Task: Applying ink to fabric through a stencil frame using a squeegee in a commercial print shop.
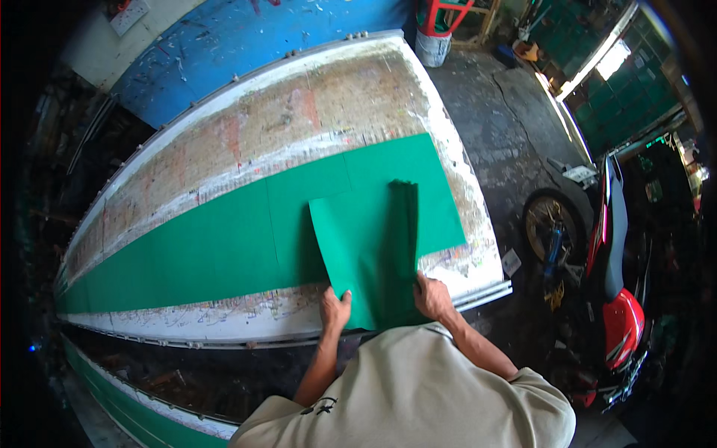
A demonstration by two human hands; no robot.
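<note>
Both of my hands are on a loose green sheet point(362, 250), whose upper right edge is creased and slightly curled. My left hand point(334, 310) grips its lower left edge with the thumb along it, and my right hand point(433, 297) is closed on the lower right edge. The sheet lies partly over flat green panels point(209, 250) that run across a long, tapered board point(291, 104) with a white border and a worn, paint-marked surface. The bottom of the sheet is hidden behind my body.
A second green-and-white tapered piece point(142, 399) lies at lower left. A blue panel point(202, 45) stands behind the board. At right are a red motorcycle point(624, 328), a loose wheel point(538, 220) and cracked floor point(493, 127). A white bucket point(432, 51) with red items sits at the back.
</note>
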